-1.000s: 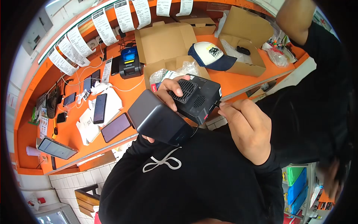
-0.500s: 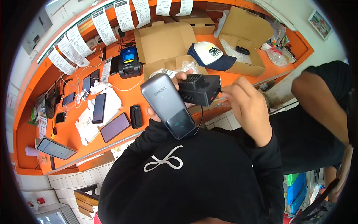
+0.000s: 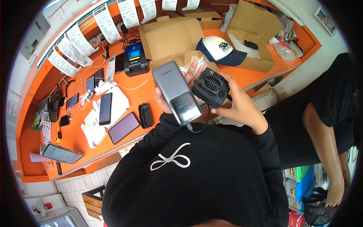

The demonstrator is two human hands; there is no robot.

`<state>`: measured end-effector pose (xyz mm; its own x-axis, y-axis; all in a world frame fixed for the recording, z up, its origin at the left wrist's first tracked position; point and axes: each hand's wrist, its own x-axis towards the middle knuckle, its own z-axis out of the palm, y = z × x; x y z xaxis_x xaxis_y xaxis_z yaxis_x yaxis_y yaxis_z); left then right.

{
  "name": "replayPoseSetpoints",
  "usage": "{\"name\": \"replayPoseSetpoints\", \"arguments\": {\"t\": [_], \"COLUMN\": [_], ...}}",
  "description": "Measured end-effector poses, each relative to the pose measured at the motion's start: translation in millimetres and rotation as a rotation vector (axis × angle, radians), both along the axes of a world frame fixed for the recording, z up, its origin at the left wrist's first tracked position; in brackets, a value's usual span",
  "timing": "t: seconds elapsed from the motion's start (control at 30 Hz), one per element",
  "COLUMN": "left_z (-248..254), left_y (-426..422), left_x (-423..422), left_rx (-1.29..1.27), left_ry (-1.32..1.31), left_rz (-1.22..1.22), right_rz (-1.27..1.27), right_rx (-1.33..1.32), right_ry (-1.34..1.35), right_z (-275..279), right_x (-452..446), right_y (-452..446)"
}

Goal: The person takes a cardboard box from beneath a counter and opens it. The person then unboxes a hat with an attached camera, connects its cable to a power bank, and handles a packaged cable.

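Observation:
A grey power bank (image 3: pixel 172 81) with a lit display lies in my left hand (image 3: pixel 163 99), whose thumb is at its left edge and whose fingers show behind it. My right hand (image 3: pixel 242 106) holds a black box-shaped device (image 3: pixel 211 87) with a round vented grille, thumb below and fingers at its right side. The device sits just right of the power bank, near my left fingertips. A short black cable (image 3: pixel 206 123) is plugged into the power bank's lower end and curves up toward the device; its far end is hidden.
On the orange counter (image 3: pixel 140 90) are an open cardboard box (image 3: pixel 170 38), a cap (image 3: pixel 221 50), a small printer (image 3: pixel 135 62), phones (image 3: pixel 124 128), a black case (image 3: pixel 145 115) and papers. Receipts hang above. Another person (image 3: pixel 321 113) in black stands at the right.
The power bank has turned its display upward. My right hand has moved from pinching at the device's side to holding it, and the device has tilted grille-up. The other person's arm has lowered.

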<state>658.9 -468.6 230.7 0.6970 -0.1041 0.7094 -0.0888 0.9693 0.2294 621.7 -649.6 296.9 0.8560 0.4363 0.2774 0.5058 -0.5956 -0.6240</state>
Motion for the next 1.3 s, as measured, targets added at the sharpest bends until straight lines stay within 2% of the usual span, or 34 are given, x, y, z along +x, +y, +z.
{"name": "replayPoseSetpoints", "arguments": {"t": [0.07, 0.37, 0.6, 0.67, 0.77, 0.83, 0.87, 0.93, 0.97, 1.07, 1.3], "left_z": [-0.3, -8.4, -12.1, -11.5, -15.0, -10.9, -17.8, 11.9, 18.4, 27.6, 35.2], "left_y": [5.4, 32.8, 45.6, 47.1, 49.0, 56.4, 57.8, 52.8, 51.0, 52.8, 72.4], "left_x": [1.2, 13.6, 7.1, 6.5, 4.6, -2.8, 3.5, 1.6, 0.0, -5.0, -16.6], "left_rx": [0.018, 0.033, -0.018, -0.038, -0.029, 0.077, 0.034, 0.19, 0.185, 0.076, -0.128], "left_ry": [0.026, -0.146, -0.007, -0.016, -0.056, -0.112, -0.232, -0.502, -0.544, -0.529, -0.484], "left_rz": [0.022, -0.032, -0.197, -0.24, -0.029, 0.142, 0.178, 0.634, 0.699, 0.66, 0.633], "right_rz": [0.011, -0.063, -0.077, -0.112, -0.241, -0.344, -0.362, -0.368, -0.354, -0.345, -0.319], "right_rx": [0.077, 0.278, 0.514, 0.689, 0.769, 0.902, 0.984, 1.104, 1.144, 1.157, 1.109], "right_ry": [0.142, 0.189, 0.272, 0.279, 0.133, 0.094, 0.087, 0.081, 0.086, -0.012, -0.016], "right_z": [1.2, -10.8, -10.4, -8.9, -6.8, -2.6, 4.5, 16.6, 20.0, 37.8, 55.2], "right_x": [-2.4, -6.7, -12.8, -12.7, -8.3, -2.9, -1.6, 0.4, 1.3, -6.2, -23.2], "right_y": [8.0, 37.7, 50.6, 51.4, 45.8, 36.7, 35.1, 28.6, 21.8, 23.9, 26.7]}}
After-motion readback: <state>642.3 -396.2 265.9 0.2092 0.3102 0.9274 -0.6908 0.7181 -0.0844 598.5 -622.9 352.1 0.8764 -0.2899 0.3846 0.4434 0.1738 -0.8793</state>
